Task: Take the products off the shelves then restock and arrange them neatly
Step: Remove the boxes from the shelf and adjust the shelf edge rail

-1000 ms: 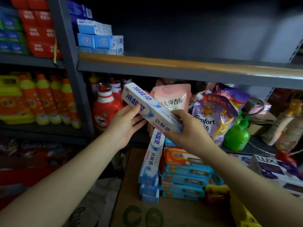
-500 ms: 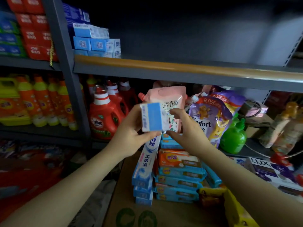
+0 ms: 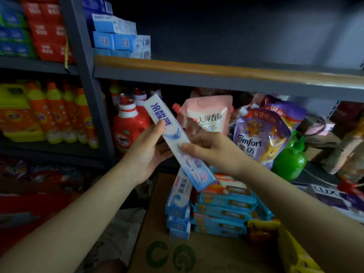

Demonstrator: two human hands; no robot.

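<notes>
Both hands hold one white-and-blue toothpaste box (image 3: 173, 134) in front of the lower shelf, its long axis slanting from upper left to lower right. My left hand (image 3: 147, 152) grips it from the left side, fingers behind it and thumb near the printed top. My right hand (image 3: 208, 150) pinches its lower half from the right. Below them, more toothpaste boxes (image 3: 178, 205) and blue soap packs (image 3: 222, 211) are stacked on a cardboard carton (image 3: 157, 243). On the upper shelf (image 3: 216, 73), blue toothpaste boxes (image 3: 118, 36) are stacked at the left end.
The upper shelf's right part is bare and dark. Red detergent bottles (image 3: 128, 133), a pink refill pouch (image 3: 206, 115), purple Comfort pouches (image 3: 262, 134) and a green bottle (image 3: 291, 160) crowd the lower shelf. Orange-yellow bottles (image 3: 59, 113) fill the left bay. A Lux box (image 3: 338, 198) lies at right.
The toothpaste box was turned end-on toward me half a second ago; it now shows its long face again, slanting down to the right. Both hands stayed on it.
</notes>
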